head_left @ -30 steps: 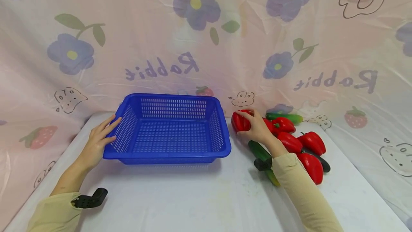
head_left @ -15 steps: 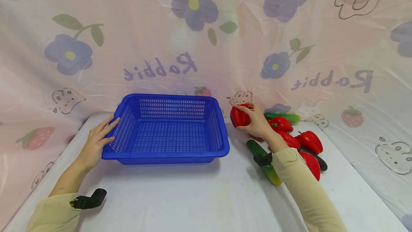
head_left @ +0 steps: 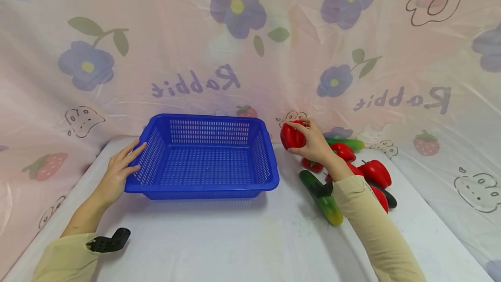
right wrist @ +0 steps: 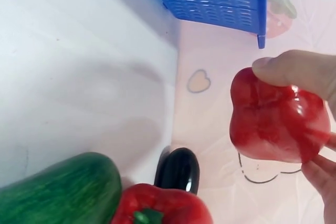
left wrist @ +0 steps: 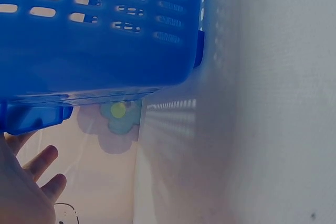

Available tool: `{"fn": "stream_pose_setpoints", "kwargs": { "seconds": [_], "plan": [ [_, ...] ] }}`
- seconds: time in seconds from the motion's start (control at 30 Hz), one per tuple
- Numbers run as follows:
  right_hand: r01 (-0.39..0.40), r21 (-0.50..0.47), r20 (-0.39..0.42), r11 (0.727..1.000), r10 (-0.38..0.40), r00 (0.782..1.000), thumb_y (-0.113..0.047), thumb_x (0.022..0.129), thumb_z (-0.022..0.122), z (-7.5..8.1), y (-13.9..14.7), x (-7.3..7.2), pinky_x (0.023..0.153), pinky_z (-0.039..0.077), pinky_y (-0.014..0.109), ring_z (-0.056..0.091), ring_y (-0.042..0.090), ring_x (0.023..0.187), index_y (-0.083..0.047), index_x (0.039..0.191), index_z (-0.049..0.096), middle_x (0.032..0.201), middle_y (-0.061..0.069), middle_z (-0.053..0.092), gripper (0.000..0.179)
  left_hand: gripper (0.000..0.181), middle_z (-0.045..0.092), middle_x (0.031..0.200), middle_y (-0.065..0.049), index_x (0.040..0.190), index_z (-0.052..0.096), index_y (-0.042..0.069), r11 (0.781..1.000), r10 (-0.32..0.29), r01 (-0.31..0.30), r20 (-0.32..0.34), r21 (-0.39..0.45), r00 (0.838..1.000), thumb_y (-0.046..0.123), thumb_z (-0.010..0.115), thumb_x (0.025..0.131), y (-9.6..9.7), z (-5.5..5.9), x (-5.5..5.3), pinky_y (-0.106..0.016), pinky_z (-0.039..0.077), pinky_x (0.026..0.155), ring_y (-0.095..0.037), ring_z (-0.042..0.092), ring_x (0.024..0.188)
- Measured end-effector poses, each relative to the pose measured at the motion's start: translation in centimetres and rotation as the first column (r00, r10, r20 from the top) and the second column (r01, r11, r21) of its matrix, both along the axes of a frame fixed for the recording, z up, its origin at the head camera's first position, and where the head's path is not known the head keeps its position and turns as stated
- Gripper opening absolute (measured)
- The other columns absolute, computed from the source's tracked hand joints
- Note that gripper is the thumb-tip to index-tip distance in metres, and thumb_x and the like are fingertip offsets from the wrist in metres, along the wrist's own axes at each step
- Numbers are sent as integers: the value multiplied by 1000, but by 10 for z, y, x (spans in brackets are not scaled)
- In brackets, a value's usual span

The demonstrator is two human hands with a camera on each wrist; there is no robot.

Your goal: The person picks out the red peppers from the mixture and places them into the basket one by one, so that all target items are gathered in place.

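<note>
My right hand [head_left: 318, 148] grips a red bell pepper [head_left: 291, 137] between thumb and fingers, raised off the table beside the basket's right side. The right wrist view shows that bell pepper [right wrist: 273, 118] from its lobed end. At the left side of a blue plastic basket [head_left: 203, 189], my left hand [head_left: 113, 177] rests its extended fingers against the rim. Below the raised pepper another red bell pepper [right wrist: 168, 203] lies close to a green cucumber [right wrist: 60, 192] and a glossy dark eggplant [right wrist: 179, 171].
Several more red bell peppers [head_left: 375, 173] are grouped at the right, partly behind my right arm. A second cucumber [head_left: 346, 143] lies at the back, and a dark eggplant [head_left: 389, 197] shows between peppers. A printed curtain [head_left: 188, 47] hangs behind the white table [head_left: 219, 243].
My right hand has lifted the red bell pepper up from the table, uncovering another pepper beneath. The left hand and the basket have stayed in place.
</note>
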State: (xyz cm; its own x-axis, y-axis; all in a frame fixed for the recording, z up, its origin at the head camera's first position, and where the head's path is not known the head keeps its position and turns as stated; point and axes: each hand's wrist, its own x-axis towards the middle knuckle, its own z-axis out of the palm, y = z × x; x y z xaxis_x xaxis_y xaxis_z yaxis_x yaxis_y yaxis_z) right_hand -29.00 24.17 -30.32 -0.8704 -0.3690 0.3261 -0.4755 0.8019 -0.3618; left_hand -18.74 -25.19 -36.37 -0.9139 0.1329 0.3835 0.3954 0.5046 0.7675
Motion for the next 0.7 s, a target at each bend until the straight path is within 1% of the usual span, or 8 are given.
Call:
{"fn": "stream_pose_setpoints", "kwargs": {
  "seconds": [0.23, 0.4, 0.53, 0.7],
  "plan": [
    [-33, -5, -29, 999, 33, 999, -14, 70, 84, 6, -5, -3, 89, 48, 58, 34, 40, 130, -14, 140, 50, 143, 23, 33, 78, 50, 15, 154, -29, 145, 31, -6, 1000, 1, -1, 8, -3, 1000, 2, 37, 95, 0, 1, 1, -75, 4, 97, -55, 8, 132],
    [-35, 0, -32, 999, 35, 999, -15, 70, 84, 12, -12, -5, 89, 48, 57, 35, 41, 130, -14, 140, 49, 143, 22, 33, 78, 51, 13, 155, -28, 147, 29, -4, 1000, -10, 10, 19, -9, 1000, 3, 36, 97, 0, 1, 0, -76, 3, 96, -56, 6, 133],
    [-39, 16, -50, 999, 40, 998, -17, 71, 83, 19, -20, -6, 90, 48, 57, 37, 41, 128, -14, 140, 49, 142, 22, 35, 76, 52, 12, 156, -28, 147, 28, -4, 1000, -11, 12, 25, -5, 1000, 4, 36, 96, -1, 1, 0, -77, 3, 96, -56, 5, 133],
    [-19, 42, -52, 999, 21, 998, -21, 72, 82, 25, -31, -7, 91, 47, 56, 39, 41, 126, -17, 140, 49, 141, 21, 35, 75, 51, 13, 155, -28, 146, 30, -4, 1000, -6, 5, 22, 0, 1000, 4, 36, 96, -1, 0, 0, -76, 4, 96, -56, 6, 133]
  ]
}}
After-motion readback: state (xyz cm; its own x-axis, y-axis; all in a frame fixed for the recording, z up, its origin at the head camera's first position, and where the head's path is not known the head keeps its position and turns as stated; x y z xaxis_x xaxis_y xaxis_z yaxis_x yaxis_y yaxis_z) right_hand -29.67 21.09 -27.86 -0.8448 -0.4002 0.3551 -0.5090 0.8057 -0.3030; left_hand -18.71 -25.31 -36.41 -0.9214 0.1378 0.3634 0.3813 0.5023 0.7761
